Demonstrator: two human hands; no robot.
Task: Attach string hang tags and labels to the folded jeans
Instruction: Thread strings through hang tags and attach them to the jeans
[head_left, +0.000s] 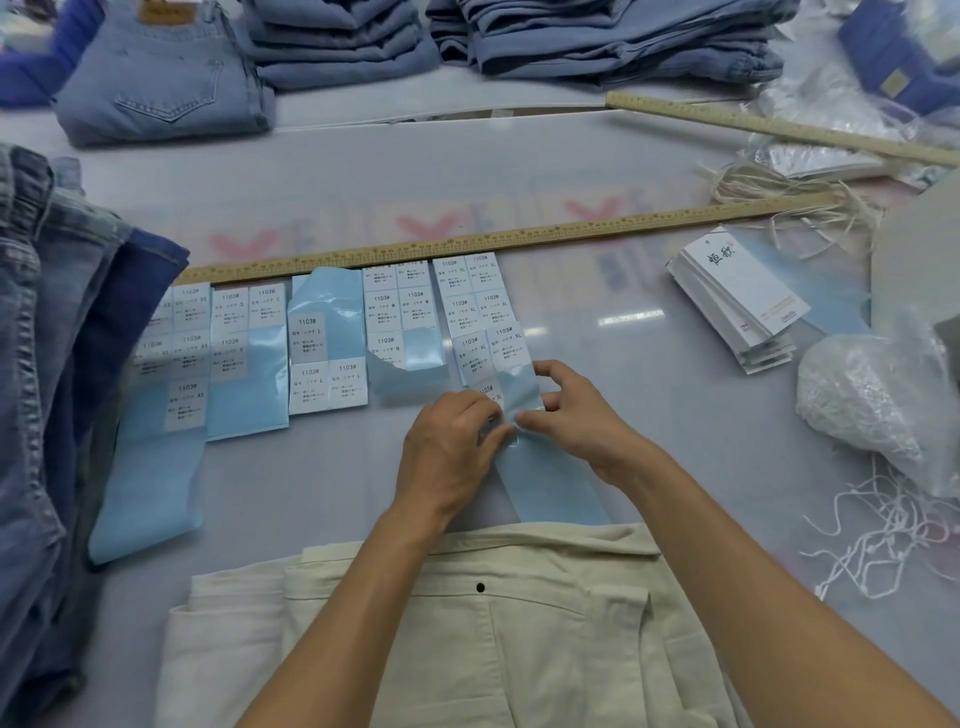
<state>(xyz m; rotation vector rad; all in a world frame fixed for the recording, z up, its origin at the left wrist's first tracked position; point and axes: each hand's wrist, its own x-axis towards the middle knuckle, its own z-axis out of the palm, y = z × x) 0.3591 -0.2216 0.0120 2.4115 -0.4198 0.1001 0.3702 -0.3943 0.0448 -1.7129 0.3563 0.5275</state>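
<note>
Several blue backing sheets with white size stickers lie in a row below a wooden ruler (467, 244). The rightmost one, the XL sticker sheet (488, 312), reaches down towards me. My left hand (449, 452) pinches a sticker at that sheet's lower part. My right hand (571, 410) pinches the blue backing right beside it, fingertips almost touching the left hand. A folded pair of cream jeans (519, 623) lies at the near edge under my forearms. A stack of white hang tags (737, 306) sits to the right. White strings (893, 540) trail at the far right.
Dark and faded blue jeans (47, 364) are piled at the left edge. Folded light blue jeans (161, 78) and further stacks (597, 41) line the back. A second wooden ruler (779, 124), raffia strands (763, 187) and a plastic bag of strings (872, 395) crowd the right.
</note>
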